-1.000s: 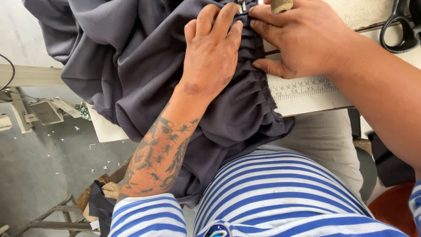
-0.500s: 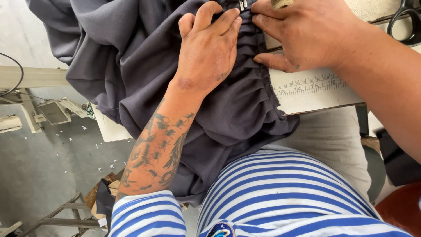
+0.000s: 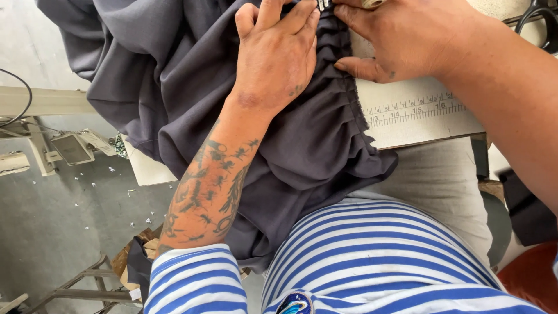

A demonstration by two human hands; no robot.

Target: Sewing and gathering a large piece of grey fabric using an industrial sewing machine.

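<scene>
Your left hand [image 3: 276, 55] lies flat, fingers together, on the soft, limp grey gathered fabric [image 3: 325, 134], your right hand [image 3: 407, 38] pressing open-palmed at three o'clock; grip beside the pleats.

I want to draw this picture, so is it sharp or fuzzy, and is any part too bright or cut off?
In the head view, the left hand and the pleated grey fabric look sharp, in soft even light without hard shadows; the pale table by the right hand is bright but not glaring; the top edge cuts off the fingertips; the black scissors are only partly in frame.
</scene>
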